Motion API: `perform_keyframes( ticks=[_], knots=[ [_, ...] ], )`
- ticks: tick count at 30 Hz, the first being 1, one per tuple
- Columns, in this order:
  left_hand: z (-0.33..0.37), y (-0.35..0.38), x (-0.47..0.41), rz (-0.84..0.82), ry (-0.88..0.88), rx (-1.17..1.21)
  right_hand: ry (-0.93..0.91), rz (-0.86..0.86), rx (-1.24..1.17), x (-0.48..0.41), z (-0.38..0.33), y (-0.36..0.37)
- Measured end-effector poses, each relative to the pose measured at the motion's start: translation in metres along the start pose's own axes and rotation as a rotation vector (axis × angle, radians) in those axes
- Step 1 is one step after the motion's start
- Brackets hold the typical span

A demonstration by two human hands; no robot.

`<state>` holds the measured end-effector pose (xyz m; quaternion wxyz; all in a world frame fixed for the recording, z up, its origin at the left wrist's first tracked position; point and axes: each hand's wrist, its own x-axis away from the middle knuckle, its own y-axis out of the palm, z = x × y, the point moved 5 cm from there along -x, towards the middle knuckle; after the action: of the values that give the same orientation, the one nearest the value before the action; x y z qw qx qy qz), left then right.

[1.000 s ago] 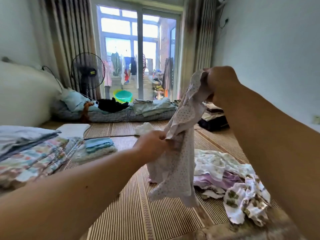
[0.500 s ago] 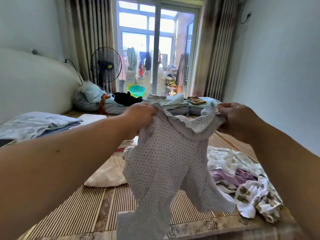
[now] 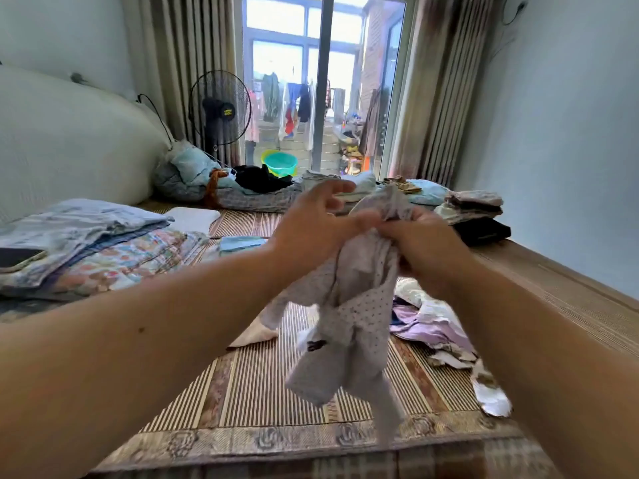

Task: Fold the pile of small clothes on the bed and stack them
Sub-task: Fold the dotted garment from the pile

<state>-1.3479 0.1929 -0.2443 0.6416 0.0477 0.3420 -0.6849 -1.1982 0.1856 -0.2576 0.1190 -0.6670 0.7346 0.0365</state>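
Hanging twisted at centre, the dotted garment (image 3: pixel 349 326) is held by the right hand (image 3: pixel 425 243), whose grip is clamped on its top. The left hand (image 3: pixel 311 226) has its fingers spread apart, with only the thumb touching cloth. With a single hold, I judge the twisted piece could slip onto the bed (image 3: pixel 262 392) or fold crooked. Counted: one garment held, two hands, one unfolded pile (image 3: pixel 432 326) at 4 o'clock, one cream piece (image 3: pixel 257 335) at 7 o'clock, and one folded stack (image 3: pixel 473 209) at 2 o'clock.

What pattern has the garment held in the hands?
The garment is pale with small dark dots; head view.
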Motion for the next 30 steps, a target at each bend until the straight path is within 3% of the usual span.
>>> perform_keyframes(
  ticks=[2,5,11,14,17,20,22,24,27,30],
  knots=[
    [-0.036,0.010,0.022,-0.110,-0.069,-0.039,0.011,0.003,-0.105,-0.003,-0.013,-0.008],
    [-0.091,0.047,0.061,-0.313,-0.306,-0.012,0.029,0.043,-0.210,-0.011,-0.030,-0.021],
    [-0.117,0.130,0.121,-0.511,-0.761,0.624,0.032,0.094,-0.324,-0.017,-0.047,-0.054],
    [-0.115,0.143,0.121,-0.382,-0.851,0.890,0.036,0.163,-0.299,-0.014,-0.037,-0.079],
    [-0.118,0.120,0.098,-0.155,-0.821,0.971,0.076,0.226,-0.273,-0.010,-0.009,-0.104],
    [-0.129,0.080,0.074,0.039,-0.738,0.805,0.176,0.261,-0.165,-0.001,0.039,-0.123],
    [-0.130,0.056,0.062,0.046,-0.675,0.650,0.283,0.243,-0.069,0.008,0.077,-0.127],
    [-0.123,0.040,0.050,-0.034,-0.588,0.461,0.385,0.179,0.075,0.020,0.107,-0.123],
    [-0.098,0.030,0.030,-0.248,-0.406,-0.001,0.436,-0.034,0.365,0.034,0.128,-0.096],
    [-0.062,0.039,0.014,-0.534,-0.075,-0.516,0.202,-0.108,0.603,0.029,0.112,-0.066]
  ],
)
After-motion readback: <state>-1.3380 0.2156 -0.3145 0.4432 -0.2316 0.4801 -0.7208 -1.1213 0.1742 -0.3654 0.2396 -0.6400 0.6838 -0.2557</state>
